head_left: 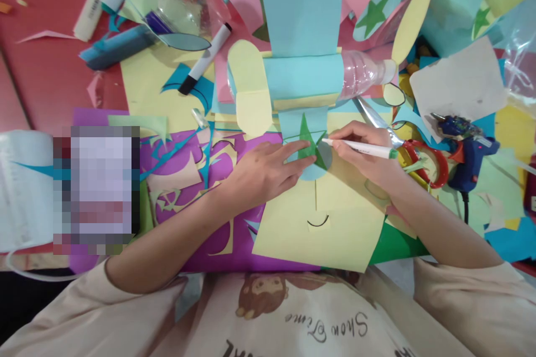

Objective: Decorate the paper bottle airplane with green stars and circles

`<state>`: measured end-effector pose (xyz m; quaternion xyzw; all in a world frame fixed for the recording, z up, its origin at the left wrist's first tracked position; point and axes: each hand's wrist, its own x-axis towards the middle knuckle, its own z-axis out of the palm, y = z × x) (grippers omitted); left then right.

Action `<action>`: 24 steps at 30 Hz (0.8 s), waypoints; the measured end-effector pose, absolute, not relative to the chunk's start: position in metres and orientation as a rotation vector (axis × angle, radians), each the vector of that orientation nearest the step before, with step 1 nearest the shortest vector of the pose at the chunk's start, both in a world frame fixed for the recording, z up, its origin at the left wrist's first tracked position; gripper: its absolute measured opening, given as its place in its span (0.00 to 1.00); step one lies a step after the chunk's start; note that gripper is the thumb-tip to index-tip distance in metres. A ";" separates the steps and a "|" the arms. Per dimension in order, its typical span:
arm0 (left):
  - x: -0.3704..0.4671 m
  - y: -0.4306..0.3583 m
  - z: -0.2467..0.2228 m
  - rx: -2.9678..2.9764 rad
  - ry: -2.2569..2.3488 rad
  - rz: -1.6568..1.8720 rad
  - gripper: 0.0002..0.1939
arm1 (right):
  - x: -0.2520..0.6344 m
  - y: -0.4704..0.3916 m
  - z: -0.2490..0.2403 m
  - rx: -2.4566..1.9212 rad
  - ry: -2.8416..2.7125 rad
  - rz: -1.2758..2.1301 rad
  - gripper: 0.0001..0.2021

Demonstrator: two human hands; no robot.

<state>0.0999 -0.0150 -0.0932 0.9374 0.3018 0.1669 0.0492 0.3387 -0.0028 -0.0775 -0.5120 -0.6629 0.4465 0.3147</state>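
My right hand (364,148) holds a white marker with a green end (368,148), its tip at the edge of a green paper star (307,136). The star lies on the rounded end of a light blue paper strip (315,172). My left hand (268,170) lies with fingers spread, its fingertips pressing on the star and strip. Under them is a pale yellow sheet (335,240) with a slit and a small curved black line. Just beyond, a plastic bottle (358,73) is wrapped in light blue paper (305,75).
Scissors with red handles (439,173) and a blue glue gun (467,164) lie at the right. Purple paper with cut scraps (259,217), a black-capped marker (205,58) and a blurred rectangular object (100,184) are at the left. A white box-like object (25,189) stands far left.
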 end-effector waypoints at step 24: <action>0.098 -0.015 -0.089 2.815 0.907 0.461 0.14 | 0.338 -0.004 -0.073 -1.353 -1.712 1.269 0.04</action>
